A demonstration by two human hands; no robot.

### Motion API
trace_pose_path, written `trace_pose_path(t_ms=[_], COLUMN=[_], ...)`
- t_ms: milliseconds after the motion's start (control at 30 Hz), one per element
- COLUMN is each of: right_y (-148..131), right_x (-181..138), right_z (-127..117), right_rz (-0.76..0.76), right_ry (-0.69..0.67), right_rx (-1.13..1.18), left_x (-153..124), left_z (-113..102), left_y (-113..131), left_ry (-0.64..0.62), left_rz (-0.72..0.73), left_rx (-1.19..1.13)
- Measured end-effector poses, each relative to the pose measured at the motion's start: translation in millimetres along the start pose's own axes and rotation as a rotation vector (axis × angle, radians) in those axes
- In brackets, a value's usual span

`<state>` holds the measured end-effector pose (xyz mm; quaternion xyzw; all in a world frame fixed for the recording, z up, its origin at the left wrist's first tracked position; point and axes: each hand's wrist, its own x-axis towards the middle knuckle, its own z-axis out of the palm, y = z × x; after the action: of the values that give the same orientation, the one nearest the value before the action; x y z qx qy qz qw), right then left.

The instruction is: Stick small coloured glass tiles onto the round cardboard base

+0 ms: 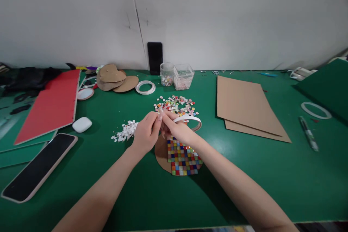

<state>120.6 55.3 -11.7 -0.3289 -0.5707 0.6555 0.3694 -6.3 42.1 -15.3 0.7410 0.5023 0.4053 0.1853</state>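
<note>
My left hand [148,130] is closed, its thumb and fingertips pinched together against those of my right hand. Whatever lies between the fingertips is too small to make out. My right hand [179,129] is closed too, with a roll of white double-sided tape [198,122] sticking out behind it. Below both hands lies a round cardboard piece [162,157], its right part covered with rows of colourful mosaic tiles [185,157]. Loose mosaic tiles [176,103] are scattered just beyond my fingers. Beside my left hand is a heap of white paper scraps [126,131].
A clear cup [166,74] and a clear square box [183,77] stand by the wall near an upright phone [155,58]. Cardboard sheets [244,105] lie right, cardboard discs [111,76] back left. Another phone [39,166] and a red board [51,105] are left.
</note>
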Motion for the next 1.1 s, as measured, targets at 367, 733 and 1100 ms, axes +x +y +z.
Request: trace_pose_path(t_ms=[367,733,1100], right_y=[2.1,9.7,11.9], right_x=[-2.5,-9.1,-17.6], right_z=[8.1,30.2,27.6], right_rz=[-0.113,-0.285,-0.4], right_ry=[0.156,0.353,0.398], right_rx=[-0.157,-0.307,-0.475], left_x=[1.4,-7.5,-6.7], left_z=[0.0,8.8,-0.4], left_y=[5.5,9.5,20.3], left_ry=[0.055,0.141,0.06], left_rz=[-0.082,-0.093,-0.036], left_rx=[0.044,-0.078,-0.059])
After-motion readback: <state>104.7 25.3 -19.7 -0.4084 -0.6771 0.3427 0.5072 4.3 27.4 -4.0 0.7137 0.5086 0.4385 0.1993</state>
